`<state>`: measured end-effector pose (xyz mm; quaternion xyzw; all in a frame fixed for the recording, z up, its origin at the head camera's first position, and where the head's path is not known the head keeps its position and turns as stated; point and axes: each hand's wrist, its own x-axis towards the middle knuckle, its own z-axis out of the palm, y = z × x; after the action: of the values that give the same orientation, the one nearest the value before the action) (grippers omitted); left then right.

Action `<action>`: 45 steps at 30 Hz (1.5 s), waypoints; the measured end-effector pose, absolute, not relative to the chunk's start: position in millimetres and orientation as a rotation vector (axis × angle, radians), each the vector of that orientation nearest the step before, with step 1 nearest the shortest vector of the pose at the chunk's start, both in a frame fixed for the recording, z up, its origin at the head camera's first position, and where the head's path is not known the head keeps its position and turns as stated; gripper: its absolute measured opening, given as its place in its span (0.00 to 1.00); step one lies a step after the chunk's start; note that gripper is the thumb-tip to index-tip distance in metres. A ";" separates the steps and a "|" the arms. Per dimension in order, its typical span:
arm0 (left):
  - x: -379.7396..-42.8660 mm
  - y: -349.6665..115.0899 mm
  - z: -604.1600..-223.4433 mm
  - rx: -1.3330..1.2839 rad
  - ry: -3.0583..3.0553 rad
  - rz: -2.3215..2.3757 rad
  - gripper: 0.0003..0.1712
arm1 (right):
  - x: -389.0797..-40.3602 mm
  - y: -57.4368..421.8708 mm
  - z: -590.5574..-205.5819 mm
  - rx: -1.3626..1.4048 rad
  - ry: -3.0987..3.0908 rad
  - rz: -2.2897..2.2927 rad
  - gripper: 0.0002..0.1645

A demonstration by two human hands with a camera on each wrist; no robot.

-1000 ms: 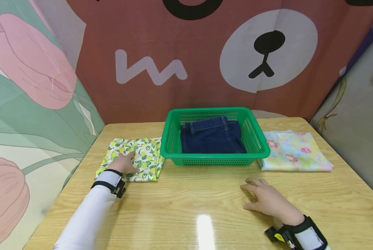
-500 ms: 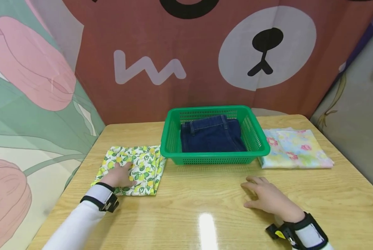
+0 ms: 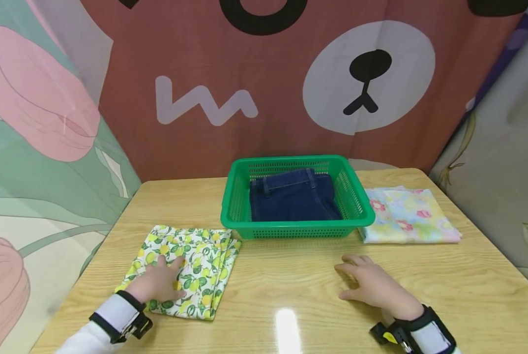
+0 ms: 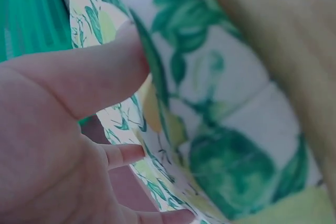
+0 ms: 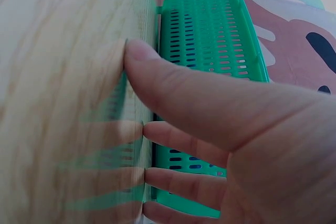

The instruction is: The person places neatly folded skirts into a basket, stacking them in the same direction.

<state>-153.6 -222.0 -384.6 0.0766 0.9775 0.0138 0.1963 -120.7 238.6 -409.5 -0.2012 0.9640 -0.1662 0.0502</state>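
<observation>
A folded cloth (image 3: 204,268) printed with yellow lemons and green leaves lies at the left of the table in the head view. My left hand (image 3: 160,282) rests on top of it with fingers spread, their tips touching the fabric. Up close in the left wrist view, thumb and fingertips meet the same lemon-print cloth (image 4: 231,166). Farther right, my right hand (image 3: 372,282) rests on the bare wood in front of the basket, fingers loosely bent and holding nothing. In the right wrist view its fingertips (image 5: 152,129) touch the tabletop.
A green perforated basket (image 3: 299,231) stands at the back middle, with folded dark-blue jeans (image 3: 295,199) inside. Right of it lies a folded pastel floral cloth (image 3: 416,219). Behind the wooden table (image 3: 264,280) hangs a brown bear-print curtain (image 3: 193,142).
My left hand has slid the lemon-print cloth toward the table's front, turning it slightly and drawing it away from beside the basket. The right hand has stayed in place.
</observation>
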 end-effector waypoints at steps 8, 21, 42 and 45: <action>-136.0 -199.1 -385.7 0.299 2.738 0.071 0.47 | -118.9 238.4 -406.7 -0.595 2.933 -0.512 0.37; -126.9 -154.2 -382.5 0.411 2.704 0.082 0.50 | -121.5 241.9 -412.0 -0.629 2.961 -0.504 0.37; -123.8 -64.4 -385.5 0.757 2.644 -0.357 0.53 | -121.2 238.4 -411.6 -0.585 2.942 -0.496 0.36; -124.1 -51.8 -385.9 0.732 2.643 -0.375 0.54 | -121.5 238.3 -411.1 -0.580 2.945 -0.489 0.36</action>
<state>-124.1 -51.8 -385.9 0.2598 0.9382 -0.1332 0.1858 -121.5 238.3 -411.1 -0.1905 0.9672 -0.1605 0.0503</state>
